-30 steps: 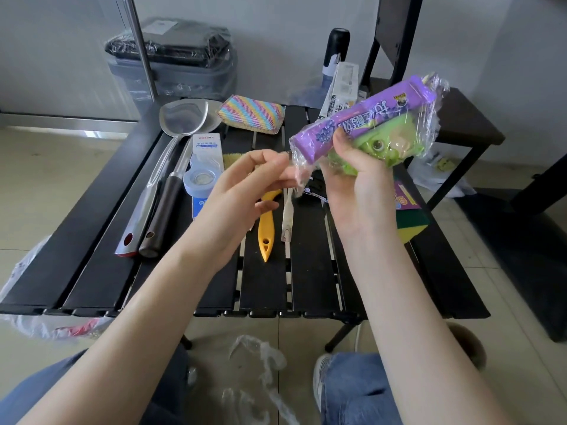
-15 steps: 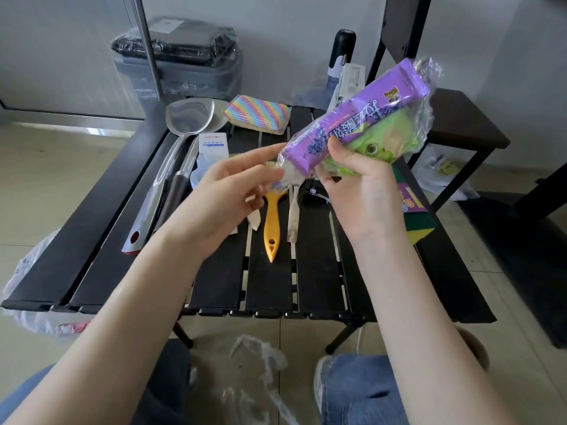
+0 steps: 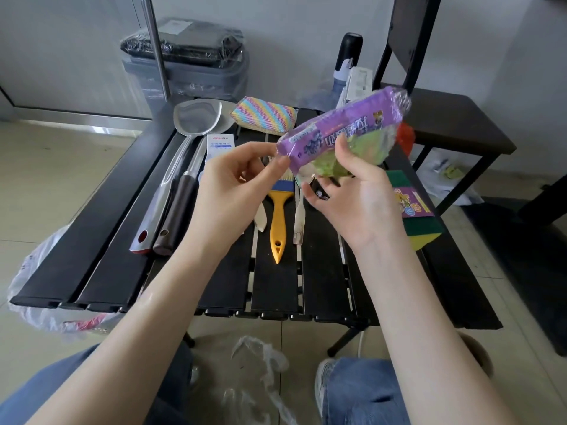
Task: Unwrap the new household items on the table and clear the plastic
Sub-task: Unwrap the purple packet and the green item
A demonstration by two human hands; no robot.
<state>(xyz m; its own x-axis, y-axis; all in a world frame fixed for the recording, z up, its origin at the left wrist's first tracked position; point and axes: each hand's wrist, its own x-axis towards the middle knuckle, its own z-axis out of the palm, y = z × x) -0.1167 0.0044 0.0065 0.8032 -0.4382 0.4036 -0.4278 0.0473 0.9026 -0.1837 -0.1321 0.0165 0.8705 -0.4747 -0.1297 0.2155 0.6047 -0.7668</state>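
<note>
Purple packet (image 3: 343, 130) held up in the air over the far middle of the tabletop (image 3: 92, 240), tilted, its right end higher. Right hand (image 3: 352, 194) grips it from below, thumb curled over the near face, the other fingers behind it. Left hand (image 3: 233, 185) pinches the packet's lower left corner between thumb and forefinger. Clear wrap on the packet crinkles at its upper right end; green contents show through but cannot be made out.

Edges: the slatted tabletop's near strip lies bare under the forearms; left slats bare near the front edge. A dark stool (image 3: 454, 130) stands just beside the right far corner. Grey bin (image 3: 184, 72) with a black liner behind the far left corner.

Count on the tabletop: two long-handled metal spatulas (image 3: 171, 185) side by side at left; one white box (image 3: 219, 145), partly behind the left hand; one striped rainbow sponge (image 3: 264, 116) at the far edge; one yellow-handled brush (image 3: 277, 216) in the middle; two pale utensils beside it, half hidden; one green-and-yellow scrubber pack (image 3: 420, 219) at right, partly covered by the right wrist.

Loose clear plastic (image 3: 260, 363) on the floor between the knees; a plastic bag (image 3: 36, 271) off the left edge.
</note>
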